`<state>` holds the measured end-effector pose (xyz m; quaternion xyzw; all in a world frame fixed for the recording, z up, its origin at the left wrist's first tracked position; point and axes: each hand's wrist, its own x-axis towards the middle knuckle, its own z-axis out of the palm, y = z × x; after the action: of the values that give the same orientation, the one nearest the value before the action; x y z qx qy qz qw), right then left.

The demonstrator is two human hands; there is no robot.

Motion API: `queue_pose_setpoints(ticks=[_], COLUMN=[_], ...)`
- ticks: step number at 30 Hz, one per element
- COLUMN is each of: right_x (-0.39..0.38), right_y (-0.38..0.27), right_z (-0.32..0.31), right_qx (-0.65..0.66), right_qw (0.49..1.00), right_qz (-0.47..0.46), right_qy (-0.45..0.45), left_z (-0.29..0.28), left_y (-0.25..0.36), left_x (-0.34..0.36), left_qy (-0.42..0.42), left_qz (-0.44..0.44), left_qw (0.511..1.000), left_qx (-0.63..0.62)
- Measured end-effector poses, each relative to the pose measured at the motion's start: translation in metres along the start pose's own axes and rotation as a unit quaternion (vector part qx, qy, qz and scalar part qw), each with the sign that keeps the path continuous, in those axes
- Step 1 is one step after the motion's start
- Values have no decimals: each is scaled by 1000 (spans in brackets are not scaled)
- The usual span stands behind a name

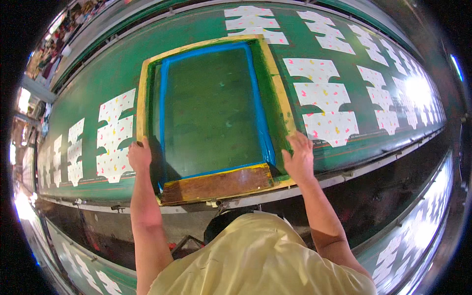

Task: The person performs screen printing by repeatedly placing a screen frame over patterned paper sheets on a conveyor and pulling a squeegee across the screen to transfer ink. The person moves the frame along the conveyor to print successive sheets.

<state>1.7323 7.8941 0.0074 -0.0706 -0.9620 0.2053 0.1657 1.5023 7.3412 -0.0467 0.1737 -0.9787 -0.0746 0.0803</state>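
A wooden screen printing frame (278,88) lies on the long green table (93,61) in front of me. Blue tape edges its dark green mesh (211,108). Along the near end of the frame rests a brown wooden squeegee (216,186) with yellow smears; neither hand touches it. My left hand (140,155) is closed round the near part of the left rail. On the right rail, my right hand (299,156) has its fingers curled over the wood, the thumb apart on the inner side. Whatever lies under the mesh cannot be made out.
White fabric pieces with small coloured prints lie in rows, right (327,103) and left (116,135) of the frame. One piece (253,22) touches the frame's far edge in view. A metal rail (364,167) runs along the table's near side. Another table with white pieces (393,260) stands behind me.
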Motion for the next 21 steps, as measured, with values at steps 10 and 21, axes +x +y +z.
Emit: queue_pose_setpoints(ticks=[10, 21], right_x=[70, 84], right_y=[30, 17], right_z=[41, 14], right_qx=[2, 29], right_qw=[988, 983], right_qz=[155, 182], right_qy=[-18, -17], left_z=[10, 11], left_y=[-13, -29], left_x=[19, 37], left_qy=[-5, -81], left_qz=[68, 13], left_qw=[996, 967], left_qx=[-59, -241])
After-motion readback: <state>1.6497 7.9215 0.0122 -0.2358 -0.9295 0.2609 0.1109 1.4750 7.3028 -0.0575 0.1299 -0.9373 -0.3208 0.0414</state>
